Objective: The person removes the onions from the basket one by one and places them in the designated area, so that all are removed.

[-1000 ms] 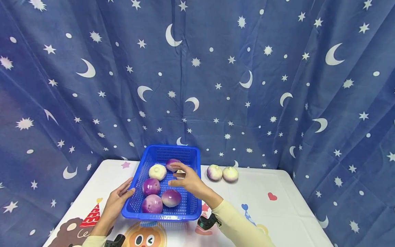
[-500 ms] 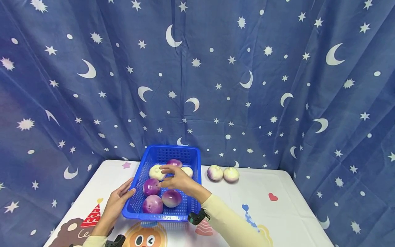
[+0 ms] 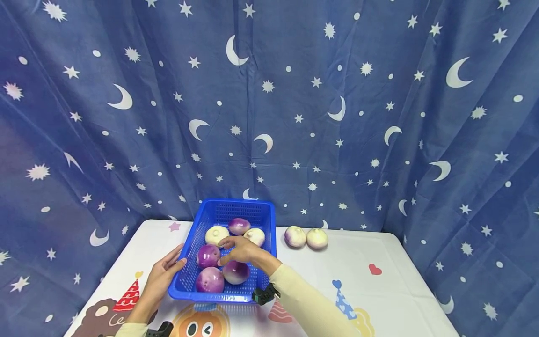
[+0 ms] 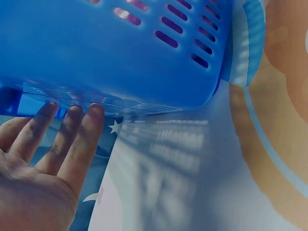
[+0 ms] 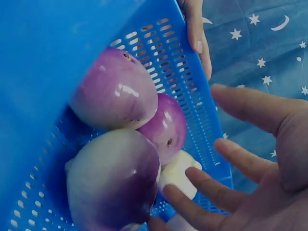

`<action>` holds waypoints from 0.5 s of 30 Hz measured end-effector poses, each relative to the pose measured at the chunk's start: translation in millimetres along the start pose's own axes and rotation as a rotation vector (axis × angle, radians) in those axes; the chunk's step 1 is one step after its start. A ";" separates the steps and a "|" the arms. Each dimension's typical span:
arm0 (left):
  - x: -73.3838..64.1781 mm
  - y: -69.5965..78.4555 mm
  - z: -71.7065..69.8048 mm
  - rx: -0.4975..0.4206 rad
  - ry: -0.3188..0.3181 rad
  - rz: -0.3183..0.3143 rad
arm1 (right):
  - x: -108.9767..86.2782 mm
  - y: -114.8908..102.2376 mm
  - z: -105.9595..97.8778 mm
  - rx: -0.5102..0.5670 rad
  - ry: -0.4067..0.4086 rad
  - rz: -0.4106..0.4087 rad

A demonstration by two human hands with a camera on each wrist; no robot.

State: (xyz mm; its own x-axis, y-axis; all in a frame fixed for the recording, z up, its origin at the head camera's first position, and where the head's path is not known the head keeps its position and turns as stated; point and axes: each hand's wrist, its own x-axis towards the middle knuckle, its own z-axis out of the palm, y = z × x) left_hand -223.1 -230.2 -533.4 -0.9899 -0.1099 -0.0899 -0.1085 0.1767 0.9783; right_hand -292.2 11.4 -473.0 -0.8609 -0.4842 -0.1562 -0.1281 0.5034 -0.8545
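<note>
A blue perforated plastic basket point(image 3: 186, 296) holds several purple-and-white turnips. My left hand point(image 3: 162, 276) is at its left side, thumb by the rim and fingers straight against the outer wall; the left wrist view shows these fingertips point(image 4: 96, 109) at the blue plastic. Over the basket's middle is my right hand point(image 3: 241, 250), palm down with fingers spread and nothing held. Its fingertips are close by a purple turnip point(image 3: 207, 256) and a white one point(image 3: 216, 235). Near the front lie a pale purple turnip point(image 3: 210, 281) and a two-toned turnip point(image 5: 115, 180), partly under my right hand.
Farther back in the basket are a purple turnip point(image 3: 239, 226) and a white one point(image 3: 255, 236). Two more turnips, one purple-tinged point(image 3: 294, 237) and one pale point(image 3: 317, 239), sit together right of the basket on the printed white tablecloth point(image 3: 404, 281). A starry blue curtain point(image 3: 294, 140) hangs behind.
My right hand has moved left and toward the front of the basket, uncovering the white turnip at the back right. My left hand stays at the basket's side.
</note>
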 end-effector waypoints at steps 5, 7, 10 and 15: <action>-0.6 0.1 0.6 -0.008 0.000 0.000 | -0.1 3.7 -3.2 -0.019 -0.026 0.018; -0.2 0.4 0.6 -0.009 0.001 -0.001 | -0.2 4.7 -5.9 -0.022 -0.040 0.030; 0.0 0.0 0.3 -0.019 0.001 -0.006 | -0.5 5.7 -10.1 -0.032 -0.059 0.057; -0.1 -0.2 0.6 -0.026 0.003 -0.017 | -1.6 5.5 -15.9 -0.113 -0.088 0.137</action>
State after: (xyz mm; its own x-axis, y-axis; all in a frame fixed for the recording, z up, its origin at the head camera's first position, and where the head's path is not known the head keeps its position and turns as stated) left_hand -223.0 -229.6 -533.7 -0.9876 -0.1157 -0.1065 -0.1233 0.1490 0.9811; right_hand -299.3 26.3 -469.6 -0.8282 -0.4638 -0.3146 -0.0709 0.6435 -0.7621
